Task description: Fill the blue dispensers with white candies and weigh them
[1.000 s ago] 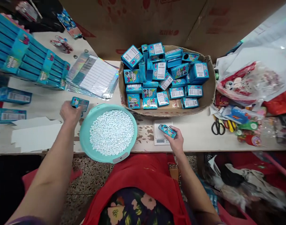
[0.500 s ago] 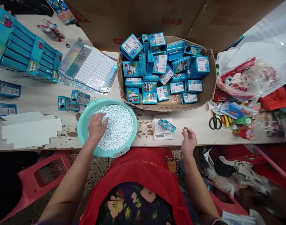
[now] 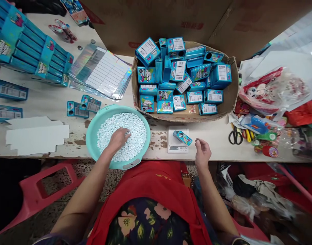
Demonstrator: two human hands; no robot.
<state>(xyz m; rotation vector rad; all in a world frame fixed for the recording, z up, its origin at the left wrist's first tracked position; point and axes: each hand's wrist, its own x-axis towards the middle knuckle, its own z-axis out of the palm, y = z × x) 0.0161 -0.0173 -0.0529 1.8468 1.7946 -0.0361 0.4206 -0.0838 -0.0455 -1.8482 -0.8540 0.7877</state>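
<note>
Nearest, a red apron covers the person's lap below the edge of the worktop. The left hand reaches into a turquoise plastic basin, its fingers bent and fingertips down among small white candies; whether it has hold of any, I cannot tell. The right hand is partly open and holds nothing, fingers loosely curled, just beside a white digital scale. On that scale a small blue candy box lies slantwise, apart from the fingers.

To the left of the basin lies a flat white cardboard blank; to the right of the scale, black-handled scissors. Past the basin's left side, two more blue boxes lie touching. Behind the scale and basin, a low cut-down carton holds many blue "Caramelo Macizo" boxes, jumbled at various angles. Left of it are stacked holographic sheets, then long bundled blue packs. A tall brown cardboard panel stands at the back.
</note>
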